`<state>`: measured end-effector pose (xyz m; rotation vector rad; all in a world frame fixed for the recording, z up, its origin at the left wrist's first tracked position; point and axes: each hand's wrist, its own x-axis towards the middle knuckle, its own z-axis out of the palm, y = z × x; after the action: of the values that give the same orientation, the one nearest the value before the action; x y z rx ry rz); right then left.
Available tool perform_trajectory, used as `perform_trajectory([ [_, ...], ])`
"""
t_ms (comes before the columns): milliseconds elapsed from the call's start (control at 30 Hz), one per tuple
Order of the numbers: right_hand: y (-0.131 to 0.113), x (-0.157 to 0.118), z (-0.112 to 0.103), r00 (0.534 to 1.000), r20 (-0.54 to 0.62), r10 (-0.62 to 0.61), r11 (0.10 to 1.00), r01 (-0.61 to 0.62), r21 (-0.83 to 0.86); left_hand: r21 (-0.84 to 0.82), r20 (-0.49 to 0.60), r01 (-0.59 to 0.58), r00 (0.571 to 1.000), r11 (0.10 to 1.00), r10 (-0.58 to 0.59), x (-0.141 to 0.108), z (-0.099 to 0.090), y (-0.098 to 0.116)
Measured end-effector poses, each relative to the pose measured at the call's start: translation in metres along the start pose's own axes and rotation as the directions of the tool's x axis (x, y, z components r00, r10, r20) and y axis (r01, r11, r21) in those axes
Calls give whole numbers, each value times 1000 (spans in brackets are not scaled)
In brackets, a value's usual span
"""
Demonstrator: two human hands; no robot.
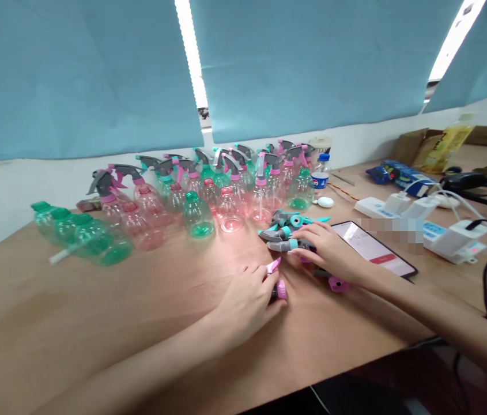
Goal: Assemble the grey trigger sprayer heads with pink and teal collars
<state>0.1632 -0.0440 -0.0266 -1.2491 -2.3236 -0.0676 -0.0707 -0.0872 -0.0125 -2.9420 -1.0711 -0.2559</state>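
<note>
The spray head (281, 291) is in your left hand (243, 305), above the wooden table (53, 311). Your fingers close around it, and its pink collar and pink trigger show past them. A blue curtain (304, 57) hangs behind the table. Many spray bottles (230, 210) stand close together on the table, and green bottles (96, 242) lie on their sides at the left. At the right are a power strip (453, 242) and a phone (373, 248). Your right hand (329, 253) is half open, not gripping, and it rests on a pile of grey spray heads (286, 227) just beside the phone. Another pink collar (337, 283) lies on the table just under this hand.
</note>
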Motion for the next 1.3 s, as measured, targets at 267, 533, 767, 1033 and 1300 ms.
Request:
perform_trajectory([
  [267,10,-12,-7,1000,17,8,1000,-7,-29,-355,-29,159,983,921,-181,-12,-5,-12],
  [533,-23,-12,10,993,104,-46,999,49,-23,-586,-217,273,854,763,-473,-49,-6,-28],
  [767,-36,-1,0,996,87,2,966,20,-257,-620,-235,323,793,715,-562,-50,3,-33],
  [1033,-91,39,5,997,-4,-75,953,73,294,-751,-120,338,775,567,-621,-47,4,-36],
  [1300,-100,34,43,994,107,-35,886,-19,464,-702,-172,334,778,630,-604,-46,5,-36],
])
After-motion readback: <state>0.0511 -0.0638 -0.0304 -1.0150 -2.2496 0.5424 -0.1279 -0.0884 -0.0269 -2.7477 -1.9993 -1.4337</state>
